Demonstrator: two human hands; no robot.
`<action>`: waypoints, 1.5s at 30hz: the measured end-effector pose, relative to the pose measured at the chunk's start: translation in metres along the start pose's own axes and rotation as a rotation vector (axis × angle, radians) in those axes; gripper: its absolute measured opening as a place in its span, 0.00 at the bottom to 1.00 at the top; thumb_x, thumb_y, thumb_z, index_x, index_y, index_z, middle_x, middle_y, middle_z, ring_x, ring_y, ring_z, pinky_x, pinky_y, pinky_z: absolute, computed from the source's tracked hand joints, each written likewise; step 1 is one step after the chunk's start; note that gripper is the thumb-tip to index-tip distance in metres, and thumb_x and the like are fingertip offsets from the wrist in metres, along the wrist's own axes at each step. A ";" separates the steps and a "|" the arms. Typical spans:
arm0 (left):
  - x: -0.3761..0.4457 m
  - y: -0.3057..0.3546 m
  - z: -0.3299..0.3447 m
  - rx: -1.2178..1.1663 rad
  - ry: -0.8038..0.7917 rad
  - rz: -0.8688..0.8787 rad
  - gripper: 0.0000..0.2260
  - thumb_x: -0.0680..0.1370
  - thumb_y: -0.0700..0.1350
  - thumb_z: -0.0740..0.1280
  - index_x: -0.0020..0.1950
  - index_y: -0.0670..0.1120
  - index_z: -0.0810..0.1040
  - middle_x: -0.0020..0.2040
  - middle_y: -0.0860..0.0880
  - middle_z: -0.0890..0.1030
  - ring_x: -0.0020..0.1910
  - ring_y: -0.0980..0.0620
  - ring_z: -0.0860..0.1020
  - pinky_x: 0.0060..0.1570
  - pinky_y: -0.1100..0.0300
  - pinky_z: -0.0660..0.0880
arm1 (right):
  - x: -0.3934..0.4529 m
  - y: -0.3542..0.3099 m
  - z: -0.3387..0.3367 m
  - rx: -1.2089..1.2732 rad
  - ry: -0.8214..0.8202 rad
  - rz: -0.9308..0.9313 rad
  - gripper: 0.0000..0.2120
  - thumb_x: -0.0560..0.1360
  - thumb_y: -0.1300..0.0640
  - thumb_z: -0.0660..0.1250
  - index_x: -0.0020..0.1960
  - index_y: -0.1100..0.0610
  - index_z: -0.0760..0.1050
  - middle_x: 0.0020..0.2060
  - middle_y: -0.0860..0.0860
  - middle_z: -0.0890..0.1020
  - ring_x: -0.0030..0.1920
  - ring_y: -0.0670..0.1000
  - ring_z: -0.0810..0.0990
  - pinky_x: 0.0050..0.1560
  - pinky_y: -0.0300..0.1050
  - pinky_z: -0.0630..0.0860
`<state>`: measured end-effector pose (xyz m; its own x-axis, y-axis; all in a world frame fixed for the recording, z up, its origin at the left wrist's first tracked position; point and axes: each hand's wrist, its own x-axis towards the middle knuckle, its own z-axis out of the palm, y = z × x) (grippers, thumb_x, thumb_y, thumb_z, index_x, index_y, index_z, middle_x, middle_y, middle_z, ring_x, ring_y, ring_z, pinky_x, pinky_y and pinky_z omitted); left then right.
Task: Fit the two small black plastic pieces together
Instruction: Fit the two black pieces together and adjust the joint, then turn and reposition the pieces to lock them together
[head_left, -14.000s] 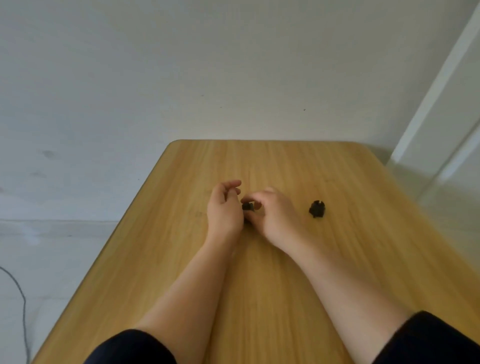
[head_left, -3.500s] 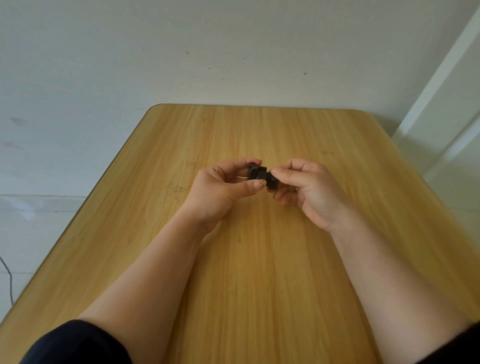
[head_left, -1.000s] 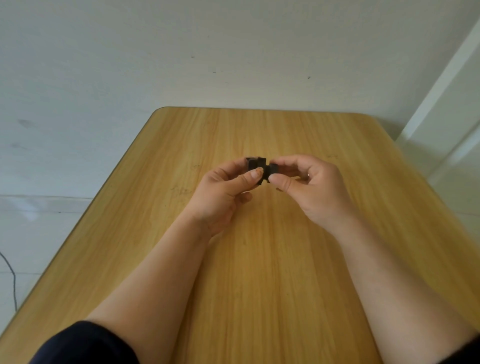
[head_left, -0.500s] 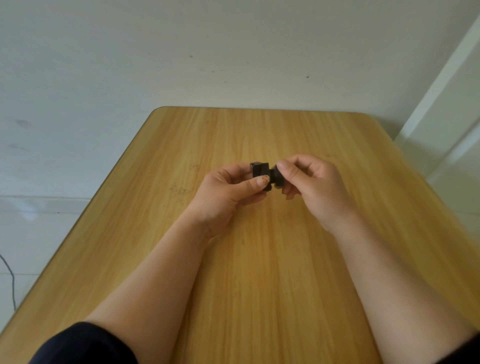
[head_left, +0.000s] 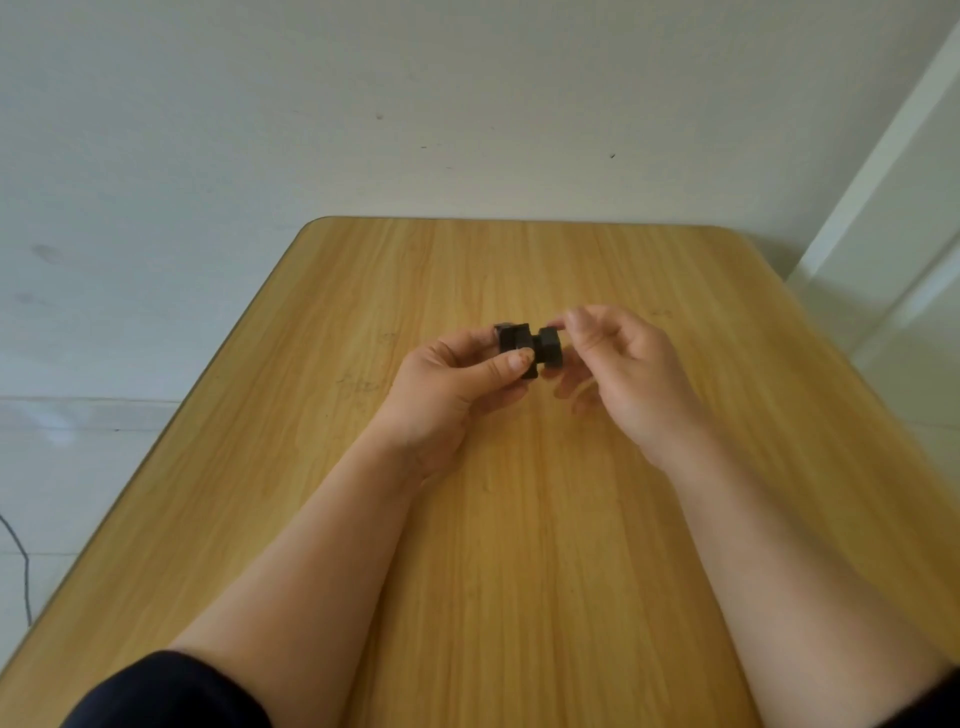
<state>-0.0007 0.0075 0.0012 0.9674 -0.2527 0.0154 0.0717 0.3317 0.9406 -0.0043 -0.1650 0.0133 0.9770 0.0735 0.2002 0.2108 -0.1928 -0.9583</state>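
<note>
Black pieces (head_left: 530, 347) touch, join hidden by left hand (head_left: 447, 395).

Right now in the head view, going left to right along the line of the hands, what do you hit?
Bare table edge → left hand → left black piece → right black piece → right hand → bare table on the far right. The two pieces touch; whether they are fully seated is unclear.

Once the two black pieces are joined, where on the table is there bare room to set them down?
Bare wood lies beyond the hands up to the table's far edge, and along both side edges. The middle is crowded: left hand and right hand hold the black pieces, forearms covering the near centre.
</note>
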 end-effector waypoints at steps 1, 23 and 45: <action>0.000 0.001 0.000 -0.026 0.018 -0.009 0.13 0.64 0.42 0.74 0.48 0.45 0.83 0.40 0.50 0.86 0.40 0.54 0.83 0.38 0.64 0.78 | 0.000 0.000 0.000 -0.018 -0.005 -0.051 0.15 0.74 0.43 0.65 0.53 0.51 0.78 0.42 0.47 0.84 0.41 0.45 0.83 0.35 0.39 0.79; -0.003 0.000 0.002 0.071 -0.023 0.055 0.14 0.62 0.42 0.75 0.46 0.49 0.84 0.45 0.52 0.84 0.47 0.51 0.82 0.45 0.60 0.78 | 0.001 0.001 -0.002 -0.023 0.002 -0.112 0.12 0.77 0.50 0.66 0.40 0.57 0.79 0.28 0.44 0.81 0.30 0.42 0.76 0.33 0.33 0.72; 0.001 0.000 -0.003 -0.067 -0.003 -0.014 0.12 0.67 0.43 0.71 0.50 0.44 0.83 0.39 0.50 0.85 0.38 0.56 0.82 0.38 0.64 0.79 | 0.001 0.005 0.002 -0.097 -0.051 -0.182 0.14 0.70 0.57 0.74 0.52 0.43 0.79 0.49 0.41 0.83 0.51 0.43 0.81 0.46 0.40 0.79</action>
<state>0.0009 0.0099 0.0003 0.9655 -0.2603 0.0036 0.1012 0.3879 0.9161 -0.0021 -0.1641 0.0080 0.9203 0.1644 0.3549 0.3878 -0.2649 -0.8828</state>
